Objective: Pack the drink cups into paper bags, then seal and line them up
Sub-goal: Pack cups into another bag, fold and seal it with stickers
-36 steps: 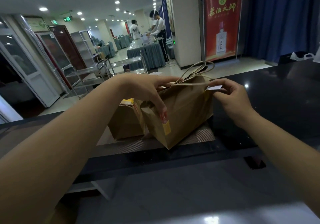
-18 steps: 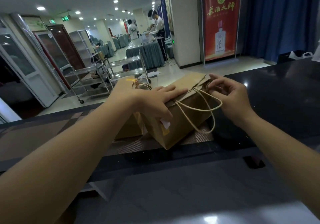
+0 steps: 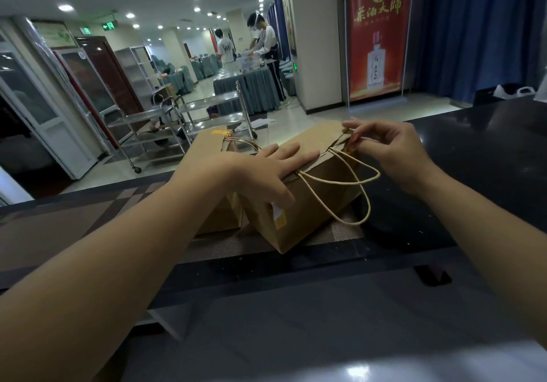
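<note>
A brown paper bag [image 3: 313, 204] stands on the dark counter with its top flap folded down and its twine handles [image 3: 352, 192] hanging over the near side. My left hand [image 3: 266, 171] lies flat on the folded top, fingers straight, thumb down the bag's front by a small yellow sticker [image 3: 280, 219]. My right hand [image 3: 387, 148] pinches the flap's right corner, where a small yellowish piece shows between the fingertips. A second folded paper bag [image 3: 213, 157] stands just behind and left, touching the first. No cups are visible.
The bags sit on a brown woven mat [image 3: 59, 228] on the black counter [image 3: 488, 174]. Beyond the counter are steel trolleys [image 3: 177, 127], draped tables, two people working, a red banner [image 3: 376, 32] and blue curtains.
The bag's top went from upright to folded flat, and the handles dropped over the near side. My left hand moved from the bag's front onto the flap. My right hand shifted to the flap's corner.
</note>
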